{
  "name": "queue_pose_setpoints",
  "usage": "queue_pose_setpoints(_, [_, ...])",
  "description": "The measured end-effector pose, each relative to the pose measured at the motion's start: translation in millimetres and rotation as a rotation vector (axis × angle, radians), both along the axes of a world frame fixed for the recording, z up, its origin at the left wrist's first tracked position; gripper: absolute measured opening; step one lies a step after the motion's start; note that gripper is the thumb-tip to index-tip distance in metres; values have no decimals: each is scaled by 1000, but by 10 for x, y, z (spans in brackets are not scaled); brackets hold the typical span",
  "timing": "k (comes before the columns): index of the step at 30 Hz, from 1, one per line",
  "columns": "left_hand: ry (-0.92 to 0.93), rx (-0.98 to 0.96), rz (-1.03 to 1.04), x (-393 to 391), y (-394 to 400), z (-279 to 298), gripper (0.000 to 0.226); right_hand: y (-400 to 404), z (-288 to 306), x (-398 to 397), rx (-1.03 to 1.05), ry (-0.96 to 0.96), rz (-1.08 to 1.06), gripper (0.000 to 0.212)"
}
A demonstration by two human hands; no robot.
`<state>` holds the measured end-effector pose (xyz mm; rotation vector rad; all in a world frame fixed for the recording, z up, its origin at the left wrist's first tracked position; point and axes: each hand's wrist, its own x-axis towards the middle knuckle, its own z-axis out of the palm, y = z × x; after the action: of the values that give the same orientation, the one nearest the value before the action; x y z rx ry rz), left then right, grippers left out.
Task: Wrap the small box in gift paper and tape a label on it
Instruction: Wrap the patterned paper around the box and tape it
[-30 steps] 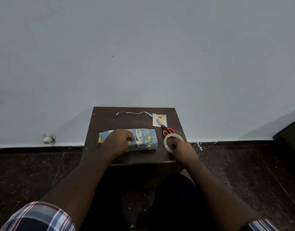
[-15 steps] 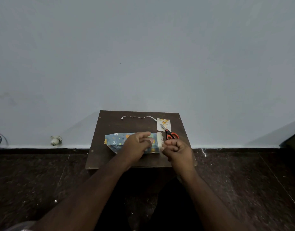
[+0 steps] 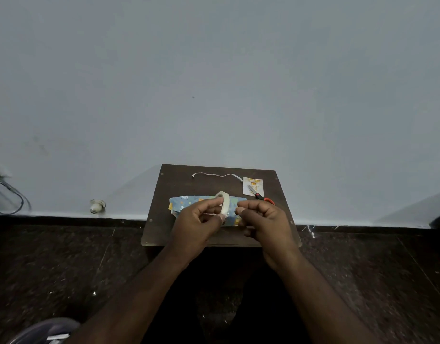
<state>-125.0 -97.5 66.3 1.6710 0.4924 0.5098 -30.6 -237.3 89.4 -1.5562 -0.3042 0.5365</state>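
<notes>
1. Head view: the small box (image 3: 189,204), already covered in blue patterned gift paper, lies across the middle of the little brown table (image 3: 161,219), partly hidden behind both hands.
2. A second ago the left hand (image 3: 198,220) was pressing down on the paper; now it has let go and been raised, its fingers curled round the roll of tape (image 3: 224,204), which stands on edge above the box.
3. A second ago the right hand (image 3: 262,218) was on the roll as it lay flat on the table; now its fingers are curled just beside the roll, thumb and forefinger pinched as if on the tape's loose end, though no strip can be made out.
4. My reading: the roll has passed to the left hand so a strip can be pulled to fix the seam. With nothing pressing on the paper, it may spring open.
5. Farther back lie the label (image 3: 253,186), red-handled scissors (image 3: 262,196) partly across it, and a white string (image 3: 215,174).
</notes>
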Motion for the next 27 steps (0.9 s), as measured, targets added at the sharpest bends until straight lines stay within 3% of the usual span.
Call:
queue_pose_setpoints(7, [25, 165, 8, -74, 52, 97, 40, 107, 148, 52, -80, 87, 85, 12])
queue_pose_setpoints(13, [34, 194, -8, -72, 56, 107, 40, 154, 142, 82, -146, 36, 109, 12])
queue_pose_setpoints(15, [32, 180, -8, -67, 62, 98, 39, 173, 144, 108, -193, -122, 123, 9])
queue_pose_setpoints(22, [36, 44, -37, -58, 70, 83, 42, 242, 267, 178, -633, -980, 278, 7])
queue_pose_setpoints(27, [41, 34, -74, -90, 15, 176, 45, 264, 279, 176, -660, -1230, 290, 8])
